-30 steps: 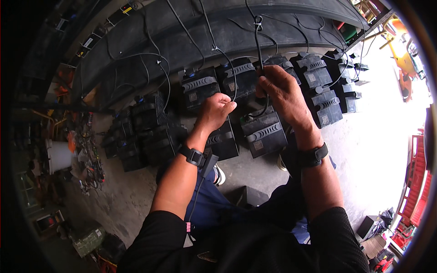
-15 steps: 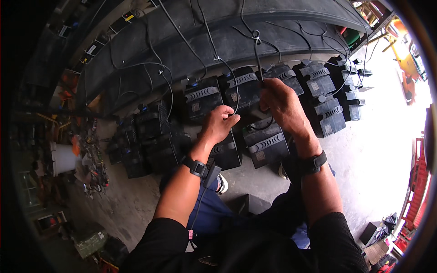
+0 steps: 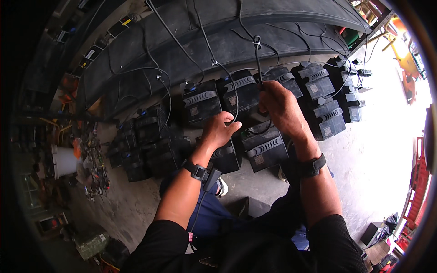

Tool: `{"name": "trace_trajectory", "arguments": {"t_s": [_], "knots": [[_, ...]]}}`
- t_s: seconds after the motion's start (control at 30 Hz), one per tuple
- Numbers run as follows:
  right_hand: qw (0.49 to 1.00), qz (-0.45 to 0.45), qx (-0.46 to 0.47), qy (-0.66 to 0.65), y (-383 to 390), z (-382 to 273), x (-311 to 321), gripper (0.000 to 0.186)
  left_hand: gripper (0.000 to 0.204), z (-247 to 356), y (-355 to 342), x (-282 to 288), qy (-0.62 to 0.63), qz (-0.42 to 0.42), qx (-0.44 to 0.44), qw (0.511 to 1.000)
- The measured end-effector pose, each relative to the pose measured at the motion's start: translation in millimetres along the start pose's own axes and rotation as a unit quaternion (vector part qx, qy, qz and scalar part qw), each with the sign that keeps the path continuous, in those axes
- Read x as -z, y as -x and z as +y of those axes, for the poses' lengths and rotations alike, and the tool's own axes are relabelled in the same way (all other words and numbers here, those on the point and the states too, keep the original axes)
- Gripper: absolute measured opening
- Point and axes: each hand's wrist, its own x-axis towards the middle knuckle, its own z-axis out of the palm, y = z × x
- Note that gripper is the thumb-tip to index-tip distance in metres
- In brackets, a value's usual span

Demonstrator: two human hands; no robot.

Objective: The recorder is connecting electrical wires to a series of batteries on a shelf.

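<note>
My right hand [image 3: 283, 108] is closed around a black cable [image 3: 258, 63] that hangs from the shelf edge, with a small loop tied near its top. Beside it, my left hand [image 3: 219, 131] has its thumb and forefinger curled about a second black cable [image 3: 236, 93], which comes down from a light-coloured tie. Below the hands stands a black boxy battery pack [image 3: 266, 148] with a ribbed grey handle, and a cable curves onto its top. Another pack [image 3: 226, 158] is partly covered by my left hand and wrist.
Rows of similar black packs [image 3: 200, 103] stand on the concrete floor [image 3: 136, 214] under a long dark shelf [image 3: 182, 45]. More cables droop from the shelf. A white bucket [image 3: 66, 161] and a tangle of cables [image 3: 93, 168] lie to the left.
My left hand has shifted slightly down, and the cable at it has swung a little. My right hand keeps its hold on its cable, nearly in place.
</note>
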Motion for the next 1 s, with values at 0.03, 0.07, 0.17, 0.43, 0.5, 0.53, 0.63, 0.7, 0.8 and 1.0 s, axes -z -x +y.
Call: {"name": "trace_trajectory", "arguments": {"t_s": [0.03,0.07,0.17,0.43,0.5,0.53,0.63,0.7,0.8,1.0], "knots": [[1.0,-0.001,-0.006,0.007,0.6,-3.0,-0.1,0.027,0.049,-1.5,0.4,-0.7,-0.001,0.0,0.0,1.0],[1.0,-0.002,-0.011,0.014,1.0,-4.7,-0.4,0.027,0.048,-3.7,0.5,-2.0,0.035,0.019,-0.01,0.999],[1.0,0.0,-0.016,0.018,0.7,-1.9,1.8,0.029,0.042,3.5,1.9,1.3,0.104,0.028,-0.038,0.993],[0.986,0.006,0.026,0.163,-1.4,14.5,-4.1,0.03,0.023,31.6,12.3,12.1,0.228,-0.011,-0.068,0.971],[0.981,0.0,0.028,0.19,-1.5,15.0,-8.3,0.03,0.025,28.6,12.8,12.5,0.267,0.0,-0.095,0.959],[0.975,0.0,0.056,0.216,-1.6,17.7,-10.3,0.031,0.025,28.1,13.3,12.3,0.267,0.001,-0.094,0.959],[0.967,-0.022,0.098,0.234,-2.4,26.2,-18.2,0.028,0.019,29.6,15.4,14.0,0.306,0.028,-0.124,0.943],[0.967,-0.042,0.11,0.227,-2.7,29.1,-24.5,0.024,0.021,32.5,15.5,16.5,0.294,0.033,-0.15,0.943],[0.953,-0.066,0.132,0.263,-2.5,27.2,-37.3,0.009,0.024,28.5,15.2,16.4,0.288,0.005,-0.144,0.947],[0.983,-0.107,0.073,0.131,-3.3,21.8,-37.5,0.01,0.03,30.0,16.6,21.0,0.333,-0.013,-0.125,0.934]]}}
